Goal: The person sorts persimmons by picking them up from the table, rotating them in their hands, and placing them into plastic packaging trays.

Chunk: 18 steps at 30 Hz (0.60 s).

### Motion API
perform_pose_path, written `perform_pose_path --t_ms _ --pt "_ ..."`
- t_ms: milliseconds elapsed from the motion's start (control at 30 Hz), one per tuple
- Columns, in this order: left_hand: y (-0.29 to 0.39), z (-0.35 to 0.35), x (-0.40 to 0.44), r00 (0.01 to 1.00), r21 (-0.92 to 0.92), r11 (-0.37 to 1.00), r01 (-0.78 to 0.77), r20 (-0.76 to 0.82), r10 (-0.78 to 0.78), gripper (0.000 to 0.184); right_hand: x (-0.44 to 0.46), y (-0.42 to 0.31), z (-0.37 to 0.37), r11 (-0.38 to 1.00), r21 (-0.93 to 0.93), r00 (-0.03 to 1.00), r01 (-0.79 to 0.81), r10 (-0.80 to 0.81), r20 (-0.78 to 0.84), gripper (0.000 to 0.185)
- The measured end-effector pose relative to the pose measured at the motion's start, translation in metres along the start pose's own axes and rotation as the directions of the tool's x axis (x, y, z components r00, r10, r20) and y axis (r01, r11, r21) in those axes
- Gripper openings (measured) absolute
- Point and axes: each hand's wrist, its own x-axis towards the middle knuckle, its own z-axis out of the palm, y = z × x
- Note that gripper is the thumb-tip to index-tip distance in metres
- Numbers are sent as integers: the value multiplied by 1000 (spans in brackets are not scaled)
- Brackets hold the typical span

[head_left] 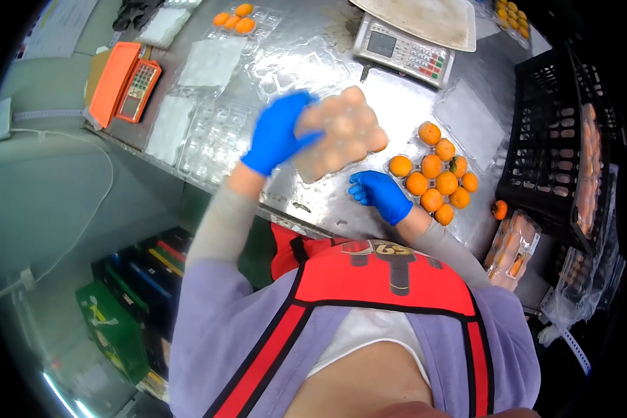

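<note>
My left hand (pixel 279 132), in a blue glove and slightly blurred, grips the left side of a clear plastic pack of round pale-orange fruit (pixel 345 129). The pack is tilted above the metal table, and its fruit looks hazy through the plastic. Just below its lower right corner is my right hand (pixel 382 195), also blue-gloved, apart from the pack. Its fingers are curled in and nothing shows in them. Beside that hand, on the right, several orange persimmons (pixel 446 183) sit in a clear tray; one shows a green calyx.
A digital scale (pixel 407 52) stands at the back. Clear trays (pixel 216 136) lie on the left of the metal table (pixel 341 216), near an orange calculator-like device (pixel 138 90). A black crate (pixel 547 139) and a wrapped pack (pixel 512 247) flank the right, with a loose persimmon (pixel 499 209).
</note>
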Motion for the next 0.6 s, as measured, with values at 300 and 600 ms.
perform_pose_path --t_ms 300,600 --pt "-3 47 -69 992 49 996 -74 109 68 46 -15 -7 -12 990 41 988 132 -135 79 25" --pt "-83 -16 43 868 -220 861 458 -98 -487 32 -21 -44 -23 919 -62 917 390 -394 -59 26"
